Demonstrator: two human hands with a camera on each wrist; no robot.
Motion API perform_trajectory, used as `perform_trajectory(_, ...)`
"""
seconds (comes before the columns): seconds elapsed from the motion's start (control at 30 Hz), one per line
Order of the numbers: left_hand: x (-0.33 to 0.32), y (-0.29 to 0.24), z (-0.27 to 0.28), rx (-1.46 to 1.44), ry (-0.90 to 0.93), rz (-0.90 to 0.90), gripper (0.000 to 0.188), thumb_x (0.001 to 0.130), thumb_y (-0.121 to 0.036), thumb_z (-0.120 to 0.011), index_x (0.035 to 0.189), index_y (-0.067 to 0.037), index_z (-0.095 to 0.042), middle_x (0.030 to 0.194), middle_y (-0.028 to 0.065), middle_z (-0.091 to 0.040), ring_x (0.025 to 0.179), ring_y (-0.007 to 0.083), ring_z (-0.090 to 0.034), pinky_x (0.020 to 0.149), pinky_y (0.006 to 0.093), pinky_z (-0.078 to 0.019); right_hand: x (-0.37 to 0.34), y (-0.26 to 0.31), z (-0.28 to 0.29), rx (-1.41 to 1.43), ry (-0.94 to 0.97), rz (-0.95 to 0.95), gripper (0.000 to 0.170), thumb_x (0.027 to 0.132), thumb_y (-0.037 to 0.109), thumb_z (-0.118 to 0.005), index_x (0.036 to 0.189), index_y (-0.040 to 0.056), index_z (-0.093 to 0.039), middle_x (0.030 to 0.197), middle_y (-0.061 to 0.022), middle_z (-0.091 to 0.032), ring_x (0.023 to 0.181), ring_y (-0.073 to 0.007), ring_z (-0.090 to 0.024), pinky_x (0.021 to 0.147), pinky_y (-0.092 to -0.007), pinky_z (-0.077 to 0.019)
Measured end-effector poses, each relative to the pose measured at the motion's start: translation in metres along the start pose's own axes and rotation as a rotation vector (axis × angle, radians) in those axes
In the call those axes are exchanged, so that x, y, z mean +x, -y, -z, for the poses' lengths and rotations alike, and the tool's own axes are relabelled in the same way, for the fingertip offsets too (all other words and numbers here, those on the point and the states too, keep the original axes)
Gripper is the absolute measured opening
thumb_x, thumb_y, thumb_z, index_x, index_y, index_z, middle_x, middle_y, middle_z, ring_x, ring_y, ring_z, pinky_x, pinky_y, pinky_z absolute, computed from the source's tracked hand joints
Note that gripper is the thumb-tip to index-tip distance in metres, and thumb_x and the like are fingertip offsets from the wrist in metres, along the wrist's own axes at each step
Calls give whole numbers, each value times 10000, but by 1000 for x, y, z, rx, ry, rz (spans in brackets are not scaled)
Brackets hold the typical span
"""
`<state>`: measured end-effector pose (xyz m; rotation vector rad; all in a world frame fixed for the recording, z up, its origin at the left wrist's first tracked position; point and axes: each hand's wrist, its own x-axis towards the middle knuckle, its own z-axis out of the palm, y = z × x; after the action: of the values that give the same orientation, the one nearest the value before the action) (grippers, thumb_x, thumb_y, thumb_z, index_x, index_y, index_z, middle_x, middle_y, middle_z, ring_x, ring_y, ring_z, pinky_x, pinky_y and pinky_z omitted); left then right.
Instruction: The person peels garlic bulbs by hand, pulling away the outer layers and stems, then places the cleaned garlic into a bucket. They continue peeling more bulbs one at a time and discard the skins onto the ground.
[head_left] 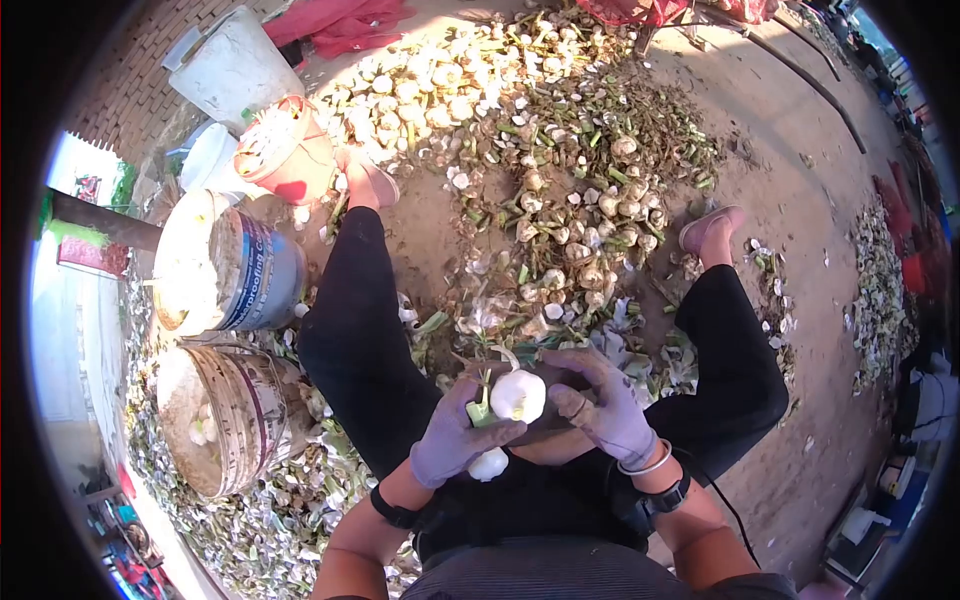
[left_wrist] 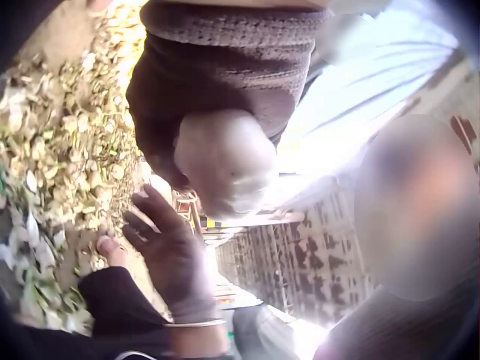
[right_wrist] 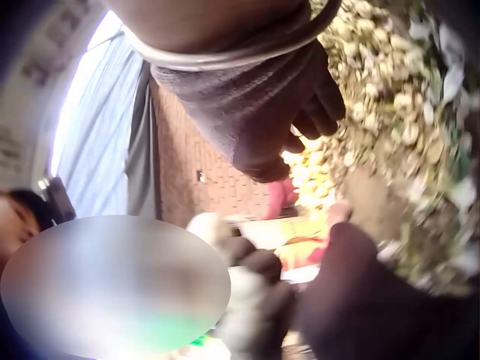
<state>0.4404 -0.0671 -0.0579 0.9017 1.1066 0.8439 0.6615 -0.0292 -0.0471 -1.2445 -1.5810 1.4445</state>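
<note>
In the head view, my gloved left hand point(head_left: 458, 436) grips a white garlic bulb point(head_left: 519, 396) with a green stem piece point(head_left: 480, 412) beside it. A second bulb point(head_left: 488, 464) shows below the thumb. The left wrist view has a bulb point(left_wrist: 226, 161) close up against the glove of my left hand point(left_wrist: 225, 64). My gloved right hand point(head_left: 612, 408) is just right of the upper bulb, apart from it, fingers loosely bent and holding nothing. Its fingers hang spread in the right wrist view, where the right hand point(right_wrist: 251, 112) is above the left hand point(right_wrist: 262, 300).
Loose garlic bulbs point(head_left: 590, 235) and trimmings lie on the ground between the outstretched legs. At the left stand a blue-and-white bucket point(head_left: 270, 275), a dirty bucket point(head_left: 245, 420) with bulbs inside, and a red bucket point(head_left: 300, 165). More peelings point(head_left: 290, 510) cover the lower left ground.
</note>
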Motion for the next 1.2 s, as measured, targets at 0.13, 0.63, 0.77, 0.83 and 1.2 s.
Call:
perform_trajectory(0.13, 4, 10, -6, 236, -12, -196, 546, 744, -179, -834, 1177, 15, -563, 1190, 116, -580, 1055, 205, -573, 915, 320, -457, -6, 12, -9, -311, -81, 323, 408, 812, 219, -721, 1153, 38, -590, 1040, -132, -628, 873, -288, -630, 773, -346, -517)
perform_trajectory(0.63, 2, -7, -4, 405, -78, -258, 622, 744, -155, -827, 1254, 7, -511, 1225, 110, -576, 1081, 184, -578, 927, 327, -466, -13, 17, -12, -355, -133, 323, 257, 791, 124, -734, 999, 38, -610, 883, -137, -650, 765, -300, -652, 665, -357, -532)
perform_trajectory(0.77, 5, -8, 9, 213, 144, -123, 580, 744, -158, -829, 1225, 1, -545, 1249, 112, -566, 1125, 201, -556, 975, 335, -433, -12, 12, -8, -280, -92, 244, 205, 825, 138, -724, 922, 34, -577, 856, -108, -643, 712, -228, -635, 631, -336, -506)
perform_trajectory(0.83, 6, 7, 15, -99, 335, 50, 574, 754, -119, -816, 1247, -4, -545, 1267, 100, -553, 1155, 203, -533, 1011, 359, -407, -5, -14, -9, -29, -133, 29, 202, 849, 152, -712, 931, 30, -574, 841, -81, -630, 721, -187, -617, 648, -318, -497)
perform_trajectory(1.2, 3, 2, 3, -373, 239, 141, 655, 804, -60, -760, 1373, -14, -440, 1261, 51, -549, 1125, 131, -541, 922, 279, -466, -7, -3, -6, -75, -74, 258, 186, 909, 136, -665, 1033, 10, -611, 905, -33, -617, 839, -162, -598, 759, -329, -495)
